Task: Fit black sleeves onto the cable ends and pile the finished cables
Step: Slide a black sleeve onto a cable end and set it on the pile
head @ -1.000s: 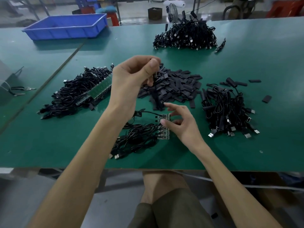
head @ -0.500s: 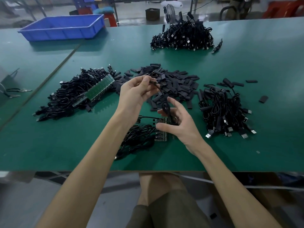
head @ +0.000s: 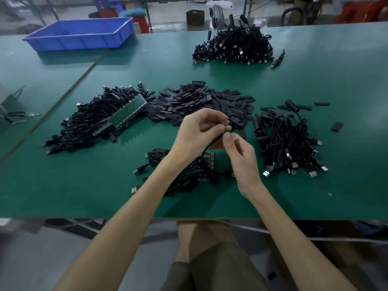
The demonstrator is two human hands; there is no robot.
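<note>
Both hands meet just above the green surface (head: 315, 85), near its front edge. The left hand (head: 199, 131) has its fingers curled, and its fingertips and thumb close on the upper end of a thin black cable (head: 213, 141). Whether a sleeve is between those fingertips cannot be told. The right hand (head: 241, 156) pinches the same cable end between thumb and forefinger, just beside the left fingertips, with its other fingers loosely bent.

From the pinch the cable runs down and left to a small green circuit board (head: 207, 164) lying on the surface under the hands. A loose bundle of USB cables (head: 165, 160) spreads out to the board's left.

Behind the hands lies the pile of black sleeves (head: 201, 101), flat and short. Left of it, and touching its edge, is a large heap of black cables (head: 84, 127) with a long strip of green boards (head: 128, 110) lying across it. Right of the hands is another heap of cables (head: 287, 141), with silver USB plugs pointing toward the front edge and dark sleeves showing on several ends. A few stray sleeves lie around it, 1 of them (head: 337, 126) well apart to the right.

A third cable pile (head: 233, 49) sits far back on the surface, and a blue plastic bin (head: 79, 34) stands at the back left.
</note>
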